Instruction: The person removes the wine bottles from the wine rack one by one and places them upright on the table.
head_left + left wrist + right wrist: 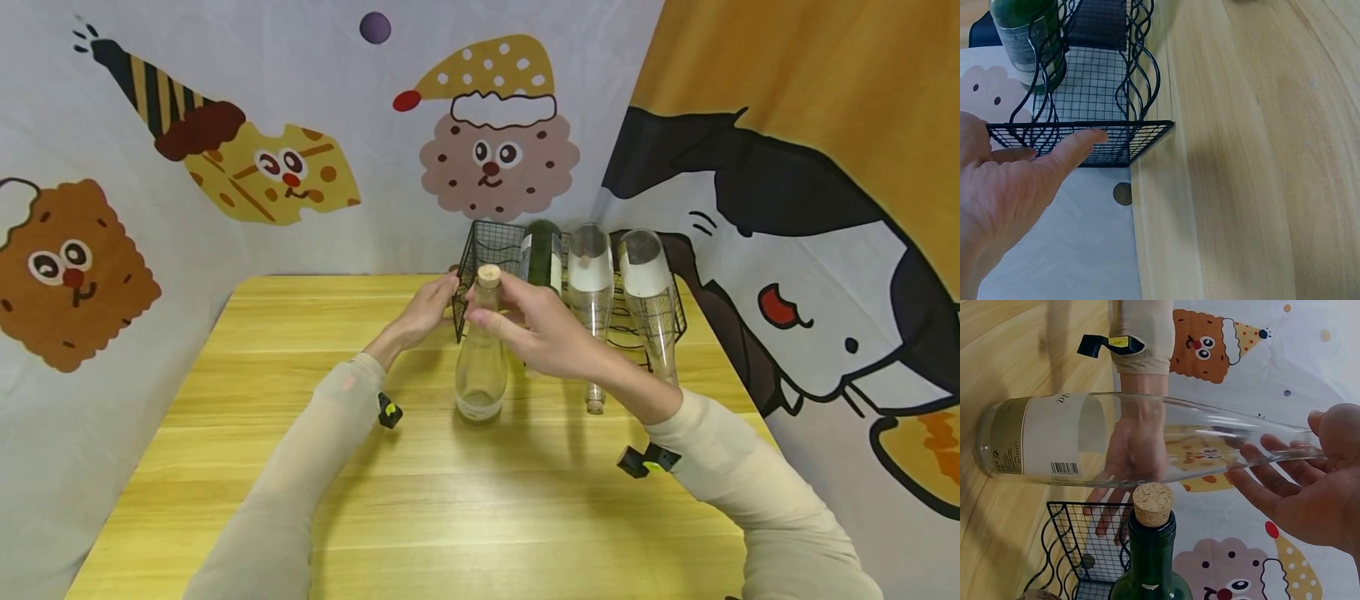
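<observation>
My right hand holds a clear glass bottle by its neck, below the cork. The bottle stands upright over the table, left of centre, and its label shows in the right wrist view. My left hand is at the left end of a black wire rack, its thumb and fingers extended against the mesh end panel. Part of that hand shows through the glass in the right wrist view. Inside the rack, a corked green bottle lies nearest the held bottle.
Two more clear bottles lie in the rack to the right, necks toward me; one cork is visible. The rack stands at the back of the wooden table, against a printed cloth.
</observation>
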The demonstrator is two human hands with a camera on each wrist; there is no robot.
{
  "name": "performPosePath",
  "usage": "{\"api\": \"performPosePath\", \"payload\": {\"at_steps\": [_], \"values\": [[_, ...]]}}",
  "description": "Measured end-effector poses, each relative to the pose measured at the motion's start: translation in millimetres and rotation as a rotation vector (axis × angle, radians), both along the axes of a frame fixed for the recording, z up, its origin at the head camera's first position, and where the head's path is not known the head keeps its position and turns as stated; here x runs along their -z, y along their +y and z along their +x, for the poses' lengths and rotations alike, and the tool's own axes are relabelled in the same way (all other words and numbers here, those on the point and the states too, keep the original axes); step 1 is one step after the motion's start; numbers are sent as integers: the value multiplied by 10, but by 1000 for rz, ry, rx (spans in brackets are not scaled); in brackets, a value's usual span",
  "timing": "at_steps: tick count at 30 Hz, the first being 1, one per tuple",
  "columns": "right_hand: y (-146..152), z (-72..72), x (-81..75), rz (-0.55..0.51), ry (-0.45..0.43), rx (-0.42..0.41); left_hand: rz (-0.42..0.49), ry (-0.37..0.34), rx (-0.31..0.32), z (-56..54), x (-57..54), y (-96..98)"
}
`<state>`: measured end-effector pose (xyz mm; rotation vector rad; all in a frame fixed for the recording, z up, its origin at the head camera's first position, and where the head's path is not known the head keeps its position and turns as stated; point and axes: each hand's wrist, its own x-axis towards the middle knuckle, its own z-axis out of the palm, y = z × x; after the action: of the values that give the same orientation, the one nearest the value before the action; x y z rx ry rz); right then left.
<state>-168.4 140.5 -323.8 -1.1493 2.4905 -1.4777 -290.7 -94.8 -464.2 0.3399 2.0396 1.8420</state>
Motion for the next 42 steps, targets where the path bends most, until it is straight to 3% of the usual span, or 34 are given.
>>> {"api": "performPosePath", "payload": {"at_steps": [22,33,42], "values": [[62,-46,62,44,-17,-4,0,3,7,-4,21,-2],[101,-29,72,134,2,6,-16,23,-1,-3,15,3],[178,28,83,221,-59,27,5,7,-6,-4,18,5]]}}
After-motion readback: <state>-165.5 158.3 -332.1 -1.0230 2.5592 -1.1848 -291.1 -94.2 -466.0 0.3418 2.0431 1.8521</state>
